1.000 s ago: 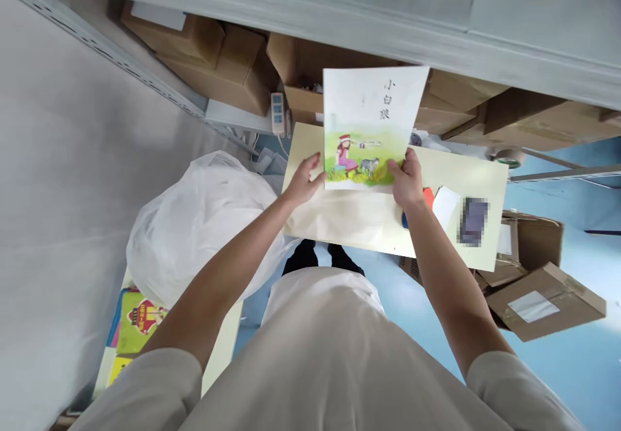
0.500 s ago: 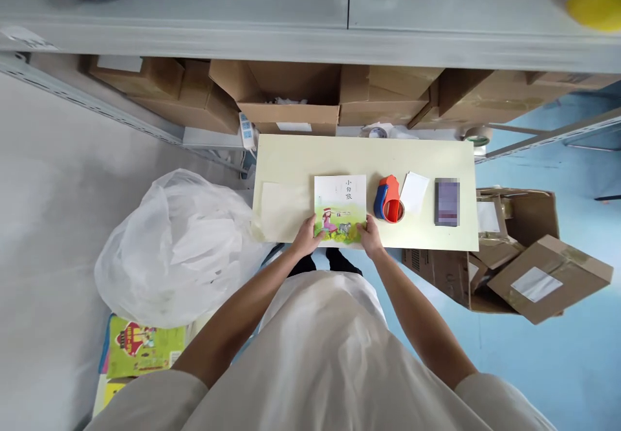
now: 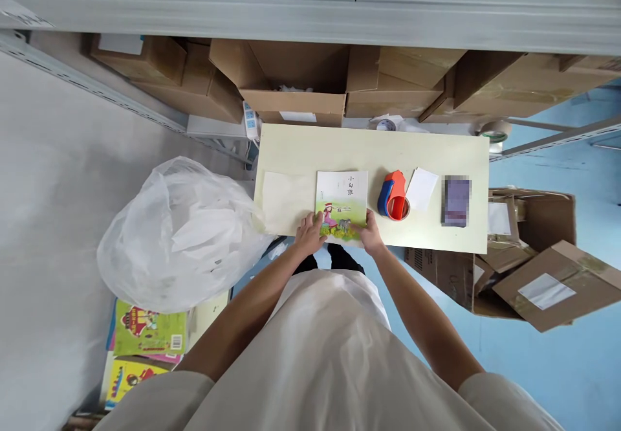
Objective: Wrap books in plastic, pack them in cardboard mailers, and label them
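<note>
- The picture book (image 3: 342, 201) is on the pale table (image 3: 301, 146), right by the front edge, cover up. I can't tell if its bottom end pokes out past the edge.
- The left hand (image 3: 310, 233) is at the book's lower left corner. Its fingers are a bit bent and close together, and they touch the side of the book. I can't tell if they pinch it.
- The right hand (image 3: 371, 232) is at the lower right corner. Its thumb is on the cover and its fingers are by the side edge. What goes on under the book is hidden, so I can't tell how tight the hold is.
- The book looks thin, so it should be light — one hand could likely lift it.
- The cover looks soft and bendy, like thick paper. Held by just one corner, it would likely flop.
- The cover looks smooth, so it may slide on the table with a small push.
- Good places to hold are the two long sides, thumbs on top and fingers under — a gentle squeeze should do. A hard one could crease the corners.
- The red and blue tape cutter (image 3: 394, 196) is near the book's right side, with a gap between them.
</note>
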`<state>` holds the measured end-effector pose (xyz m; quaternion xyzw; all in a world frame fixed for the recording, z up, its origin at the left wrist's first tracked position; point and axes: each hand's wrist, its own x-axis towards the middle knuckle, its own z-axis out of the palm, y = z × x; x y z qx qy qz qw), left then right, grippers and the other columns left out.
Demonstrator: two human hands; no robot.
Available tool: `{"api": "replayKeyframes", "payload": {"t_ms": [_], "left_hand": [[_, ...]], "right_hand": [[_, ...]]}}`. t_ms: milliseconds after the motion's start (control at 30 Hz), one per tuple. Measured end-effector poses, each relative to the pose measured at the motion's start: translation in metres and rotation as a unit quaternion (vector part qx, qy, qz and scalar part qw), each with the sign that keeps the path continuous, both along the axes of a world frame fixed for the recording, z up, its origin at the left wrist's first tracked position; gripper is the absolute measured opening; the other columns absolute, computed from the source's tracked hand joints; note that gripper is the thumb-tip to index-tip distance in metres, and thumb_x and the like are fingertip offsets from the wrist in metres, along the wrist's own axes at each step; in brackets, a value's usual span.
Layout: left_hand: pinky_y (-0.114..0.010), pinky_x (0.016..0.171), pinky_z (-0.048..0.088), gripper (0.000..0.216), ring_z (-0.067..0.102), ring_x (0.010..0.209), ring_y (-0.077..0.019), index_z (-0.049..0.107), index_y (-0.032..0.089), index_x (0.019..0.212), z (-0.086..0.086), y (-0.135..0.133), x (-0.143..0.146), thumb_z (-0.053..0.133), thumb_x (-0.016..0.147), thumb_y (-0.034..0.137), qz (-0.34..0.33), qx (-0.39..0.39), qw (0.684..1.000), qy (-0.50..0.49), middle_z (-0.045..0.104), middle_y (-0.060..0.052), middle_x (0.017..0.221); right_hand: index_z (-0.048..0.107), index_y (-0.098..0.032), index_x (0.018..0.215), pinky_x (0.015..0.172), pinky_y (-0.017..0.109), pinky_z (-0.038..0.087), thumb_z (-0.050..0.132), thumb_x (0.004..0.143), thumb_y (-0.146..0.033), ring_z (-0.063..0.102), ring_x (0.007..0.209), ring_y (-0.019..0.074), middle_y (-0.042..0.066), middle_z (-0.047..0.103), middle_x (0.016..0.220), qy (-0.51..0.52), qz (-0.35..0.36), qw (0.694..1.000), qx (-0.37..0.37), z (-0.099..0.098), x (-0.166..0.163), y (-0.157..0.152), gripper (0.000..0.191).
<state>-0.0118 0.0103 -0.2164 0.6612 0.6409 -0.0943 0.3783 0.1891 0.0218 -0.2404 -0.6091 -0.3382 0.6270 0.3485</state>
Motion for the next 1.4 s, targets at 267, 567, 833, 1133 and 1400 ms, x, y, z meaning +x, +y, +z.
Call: {"api": "replayKeyframes", "payload": {"t_ms": [267, 567, 833, 1133, 1400], "left_hand": [[-0.051, 0.103, 0.030, 0.075, 0.027, 0.135, -0.0368, 0.018, 0.024, 0.147, -0.007, -0.001, -0.005, 0.053, 0.082, 0.037, 0.012, 0.004, 0.999, -0.046, 0.023, -0.017, 0.148], [-0.044, 0.108, 0.032, 0.065, 0.037, 0.133, -0.0293, 0.029, 0.020, 0.146, 0.009, 0.017, 0.048, 0.048, 0.088, 0.043, 0.074, 0.012, 0.933, -0.351, 0.036, -0.017, 0.145], [-0.037, 0.091, 0.048, 0.060, 0.056, 0.113, -0.0250, 0.040, 0.020, 0.139, 0.064, 0.042, 0.032, 0.045, 0.089, 0.052, 0.200, -0.048, 0.822, -0.532, 0.051, -0.014, 0.135], [-0.038, 0.095, 0.042, 0.050, 0.051, 0.122, -0.0279, 0.057, 0.017, 0.115, 0.019, 0.054, -0.054, 0.034, 0.091, 0.055, 0.340, -0.005, 0.907, -0.247, 0.059, -0.015, 0.124], [-0.046, 0.110, 0.025, 0.051, 0.030, 0.136, -0.0307, 0.048, 0.014, 0.131, 0.001, 0.044, -0.054, 0.046, 0.087, 0.040, 0.219, 0.054, 0.964, -0.144, 0.045, -0.018, 0.137]], "right_hand": [[0.055, -0.020, 0.097, 0.072, 0.046, 0.055, 0.073, 0.055, -0.031, 0.068, 0.084, 0.0284, 0.008, 0.072, 0.094, 0.089, -0.056, 0.992, -0.068, 0.011, 0.006, 0.009, 0.047], [0.055, -0.019, 0.110, 0.073, 0.040, 0.053, 0.065, 0.065, -0.031, 0.064, 0.084, 0.0239, 0.008, 0.069, 0.096, -0.101, -0.087, 0.991, 0.012, 0.052, 0.042, -0.003, 0.047], [0.044, -0.024, 0.132, 0.074, 0.042, 0.053, 0.068, 0.070, -0.035, 0.063, 0.090, 0.0248, 0.011, 0.063, 0.112, -0.183, 0.085, 0.977, 0.068, 0.103, -0.017, 0.007, 0.067], [0.047, -0.029, 0.132, 0.099, 0.048, 0.041, 0.070, 0.072, -0.036, 0.050, 0.121, 0.0273, 0.010, 0.050, 0.136, -0.100, 0.227, 0.968, 0.043, 0.049, -0.091, 0.018, 0.065], [0.058, -0.025, 0.119, 0.103, 0.045, 0.039, 0.074, 0.065, -0.028, 0.051, 0.120, 0.0268, 0.009, 0.056, 0.128, -0.121, 0.257, 0.959, -0.012, 0.020, -0.095, 0.030, 0.057]]}}
